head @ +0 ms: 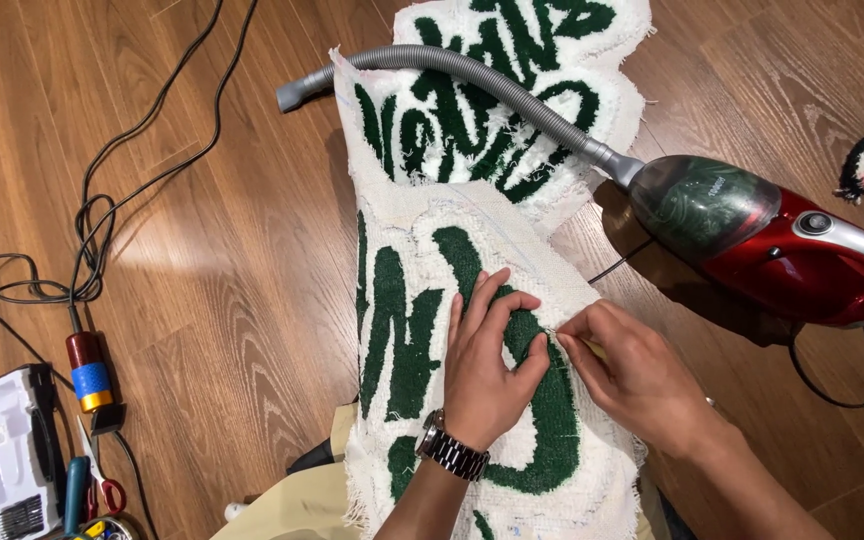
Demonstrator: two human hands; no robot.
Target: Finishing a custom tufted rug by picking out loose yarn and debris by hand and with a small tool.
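Both hands at frame centre: left hand [485, 365] flat on the rug [422, 300], right hand [632, 375] pinching its right-side edge, rug running top-to-bottom.

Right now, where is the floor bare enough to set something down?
Bare wood floor lies between the black cables and the tufted rug. Crowded: the vacuum cleaner on the right, and the tools at lower left.

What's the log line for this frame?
left hand: flat on rug | right hand: pinching rug edge | vacuum: on floor, right
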